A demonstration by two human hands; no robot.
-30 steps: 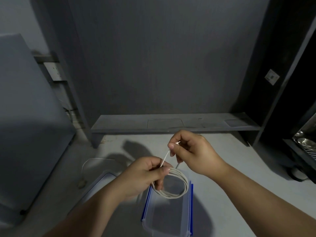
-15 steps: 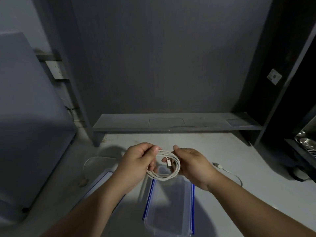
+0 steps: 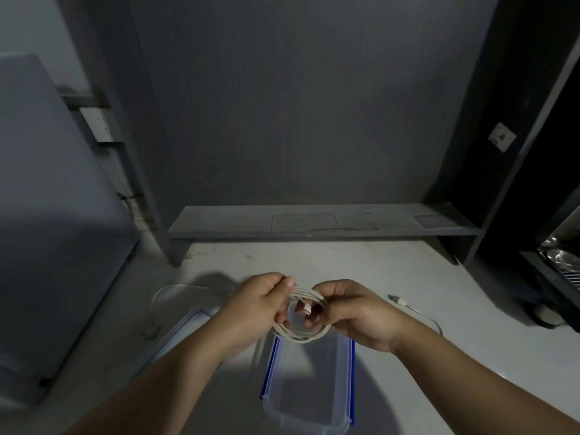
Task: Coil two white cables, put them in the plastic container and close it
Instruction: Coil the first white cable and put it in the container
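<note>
Both hands hold one coiled white cable [image 3: 299, 335] just above the far end of the clear plastic container [image 3: 309, 381] with blue side clips. My left hand [image 3: 257, 309] pinches the coil's left side. My right hand [image 3: 357, 315] grips its right side, and the plug end hangs inside the loop. A second white cable [image 3: 417, 312] lies loose on the white surface to the right, its plug pointing away. The container's clear lid [image 3: 185, 321] rests on the left, partly behind my left forearm.
A thin loose wire [image 3: 157, 299] curves on the surface by the lid. A low grey shelf [image 3: 314, 227] runs along the dark back wall. A grey cabinet [image 3: 47, 215] stands at the left, dark shelving with metal items [image 3: 561, 259] at the right.
A second ago my right hand pulled the cable's end up above the coil. Now the end is tucked in, both hands grip the finished coil, and it sits slightly lower.
</note>
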